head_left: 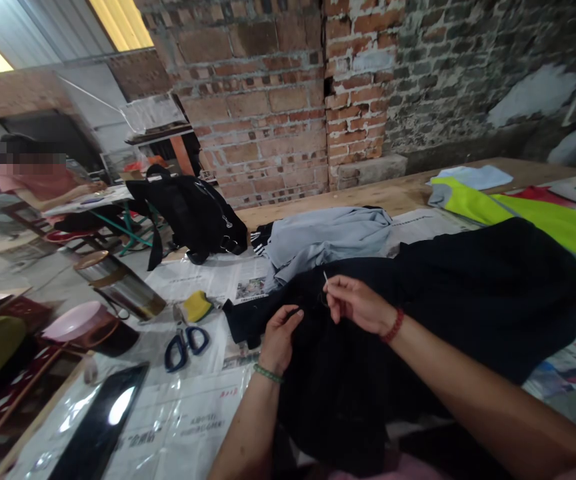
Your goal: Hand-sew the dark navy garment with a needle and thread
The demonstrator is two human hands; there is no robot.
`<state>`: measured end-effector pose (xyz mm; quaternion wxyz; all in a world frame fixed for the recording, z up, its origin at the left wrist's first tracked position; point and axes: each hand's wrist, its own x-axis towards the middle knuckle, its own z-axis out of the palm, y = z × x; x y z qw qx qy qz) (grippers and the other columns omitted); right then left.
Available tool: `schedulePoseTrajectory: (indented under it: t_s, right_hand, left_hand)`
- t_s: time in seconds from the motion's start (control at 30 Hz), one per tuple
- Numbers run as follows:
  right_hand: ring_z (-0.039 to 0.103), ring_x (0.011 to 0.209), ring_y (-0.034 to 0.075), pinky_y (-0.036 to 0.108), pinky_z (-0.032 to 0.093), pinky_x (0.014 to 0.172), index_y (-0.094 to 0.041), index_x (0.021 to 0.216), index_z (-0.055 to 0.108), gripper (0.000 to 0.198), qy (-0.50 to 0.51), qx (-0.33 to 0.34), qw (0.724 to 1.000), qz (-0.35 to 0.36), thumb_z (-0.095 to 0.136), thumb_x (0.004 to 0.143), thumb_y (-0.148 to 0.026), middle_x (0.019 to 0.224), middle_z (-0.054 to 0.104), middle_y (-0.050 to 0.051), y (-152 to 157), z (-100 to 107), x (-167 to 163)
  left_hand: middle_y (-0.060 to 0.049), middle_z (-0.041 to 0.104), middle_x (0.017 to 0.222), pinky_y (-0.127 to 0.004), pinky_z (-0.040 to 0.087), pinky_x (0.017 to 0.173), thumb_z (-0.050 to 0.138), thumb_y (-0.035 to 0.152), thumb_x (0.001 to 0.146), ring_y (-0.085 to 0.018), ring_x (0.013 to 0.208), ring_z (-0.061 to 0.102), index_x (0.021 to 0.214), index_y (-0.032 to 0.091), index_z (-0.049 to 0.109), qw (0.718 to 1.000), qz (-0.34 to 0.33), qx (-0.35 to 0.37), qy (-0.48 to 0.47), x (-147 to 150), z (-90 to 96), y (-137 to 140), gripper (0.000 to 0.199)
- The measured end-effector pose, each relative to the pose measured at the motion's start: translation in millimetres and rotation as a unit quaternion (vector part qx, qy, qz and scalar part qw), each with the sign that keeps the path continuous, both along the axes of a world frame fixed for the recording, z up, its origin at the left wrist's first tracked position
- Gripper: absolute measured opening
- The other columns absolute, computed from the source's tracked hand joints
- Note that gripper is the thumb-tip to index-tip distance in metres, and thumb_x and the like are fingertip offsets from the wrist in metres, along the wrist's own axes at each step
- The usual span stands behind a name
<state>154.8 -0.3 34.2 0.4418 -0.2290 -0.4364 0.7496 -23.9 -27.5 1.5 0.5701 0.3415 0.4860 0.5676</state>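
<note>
One dark garment (343, 380) lies across the desk (383, 190), directly under the fingers of both hands. The left hand (277, 340) has thumb and forefinger nearly together, pinching a fold of it. The right hand (361, 303) pinches one thin pale stick (325, 277) just above the cloth. Nearby are one pair of scissors (185, 347), one backpack (188, 217) and one flask (123, 287).

Dim overall, the view is brightest at the upper left, around the yellow and grey corrugated panels (63, 30). White glare marks the flat, glossy black rectangular slab (95, 433), while the dark navy cloth (451, 293) sinks toward black, its folds barely readable; wide-angle stretching and soft blur smear the outer edges.
</note>
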Motion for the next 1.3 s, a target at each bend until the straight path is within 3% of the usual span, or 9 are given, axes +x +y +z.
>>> schedulePoseTrajectory:
  t_s: [0.13, 0.2, 0.33, 0.5, 0.63, 0.8, 1.0, 1.13, 1.3]
  right_hand:
    - [0.054, 0.042, 0.009, 0.021, 0.043, 0.043, -0.014, 0.081, 0.053, 0.014, -0.017, -0.003, 0.994, 0.107, 0.056, 0.076, -0.027, 0.057, 0.056, -0.003, -33.1, -14.0, 4.4]
    - [0.056, 0.043, 0.009, 0.022, 0.044, 0.045, -0.014, 0.081, 0.054, 0.013, -0.008, 0.009, 0.994, 0.107, 0.055, 0.077, -0.026, 0.058, 0.057, -0.002, -35.1, -8.3, 11.2]
    - [0.060, 0.050, 0.010, 0.022, 0.047, 0.050, -0.017, 0.083, 0.053, 0.007, 0.056, 0.024, 0.998, -0.015, 0.052, 0.080, -0.023, 0.062, 0.058, -0.003, -3.4, 19.0, 26.4]
    - [0.064, 0.065, 0.012, 0.024, 0.052, 0.058, -0.015, 0.076, 0.052, 0.014, 0.127, -0.053, 0.976, -0.168, 0.041, 0.083, -0.011, 0.063, 0.062, -0.001, 55.8, 42.1, 28.7]
    - [0.064, 0.063, 0.014, 0.027, 0.053, 0.058, -0.015, 0.072, 0.049, 0.017, 0.131, -0.077, 0.966, -0.211, 0.039, 0.083, -0.009, 0.058, 0.061, 0.000, 75.0, 43.5, 18.5]
    - [0.063, 0.059, 0.013, 0.026, 0.052, 0.057, -0.017, 0.074, 0.048, 0.010, 0.116, -0.019, 0.960, -0.253, 0.044, 0.080, -0.011, 0.058, 0.059, -0.003, 69.3, 41.1, 11.0]
    - [0.049, 0.035, 0.006, 0.017, 0.038, 0.035, -0.017, 0.079, 0.052, 0.013, -0.092, 0.069, 0.987, -0.113, 0.052, 0.075, -0.029, 0.055, 0.054, -0.005, 16.4, 11.9, -3.3]
    - [0.038, 0.028, 0.003, 0.014, 0.026, 0.029, -0.016, 0.076, 0.055, 0.017, -0.276, 0.091, 0.956, -0.034, 0.047, 0.077, -0.032, 0.048, 0.048, -0.007, -25.1, -18.6, -15.4]
    - [0.037, 0.030, 0.003, 0.014, 0.027, 0.030, -0.017, 0.077, 0.057, 0.017, -0.347, 0.095, 0.931, -0.054, 0.045, 0.077, -0.029, 0.047, 0.045, -0.007, -37.8, -35.2, -20.4]
  left_hand:
    - [0.005, 0.056, 0.058, -0.015, 0.036, 0.048, 0.071, 0.025, 0.054, -0.005, 0.051, 0.048, 0.072, 0.015, 0.060, 0.999, 0.014, 0.012, 0.049, 0.9, -5.0, 1.8, 0.023]
    - [0.006, 0.055, 0.055, -0.015, 0.035, 0.045, 0.071, 0.027, 0.054, -0.005, 0.047, 0.047, 0.073, 0.015, 0.059, 0.998, 0.010, 0.000, 0.068, 1.2, -8.6, 3.0, 0.025]
    - [0.004, 0.057, 0.057, -0.017, 0.037, 0.046, 0.071, 0.029, 0.054, -0.007, 0.048, 0.050, 0.074, 0.016, 0.058, 0.997, -0.002, -0.024, 0.075, 1.6, -13.8, 4.6, 0.027]
    - [0.004, 0.059, 0.059, -0.018, 0.040, 0.049, 0.070, 0.029, 0.055, -0.008, 0.049, 0.052, 0.074, 0.016, 0.057, 0.998, -0.010, -0.032, 0.061, 1.1, -13.5, 4.6, 0.026]
    - [0.004, 0.059, 0.059, -0.018, 0.040, 0.048, 0.071, 0.028, 0.054, -0.008, 0.049, 0.052, 0.074, 0.015, 0.058, 0.998, -0.001, -0.028, 0.061, 1.1, -12.0, 3.8, 0.027]
    - [0.004, 0.058, 0.056, -0.018, 0.040, 0.047, 0.073, 0.029, 0.051, -0.008, 0.048, 0.052, 0.073, 0.016, 0.059, 0.998, 0.004, -0.039, 0.046, 2.1, -10.6, 3.3, 0.029]
    - [0.003, 0.060, 0.062, -0.018, 0.040, 0.052, 0.073, 0.026, 0.051, -0.008, 0.055, 0.053, 0.071, 0.016, 0.062, 0.999, 0.035, -0.012, 0.023, 1.7, -6.7, 2.9, 0.025]
    - [0.003, 0.059, 0.063, -0.017, 0.039, 0.053, 0.072, 0.024, 0.053, -0.007, 0.056, 0.051, 0.071, 0.016, 0.064, 0.998, 0.040, 0.021, 0.045, 0.6, -6.4, 2.3, 0.022]
    - [0.003, 0.059, 0.061, -0.017, 0.039, 0.052, 0.072, 0.023, 0.053, -0.007, 0.055, 0.050, 0.072, 0.016, 0.065, 0.997, 0.029, 0.032, 0.070, 0.8, -7.1, 0.9, 0.021]
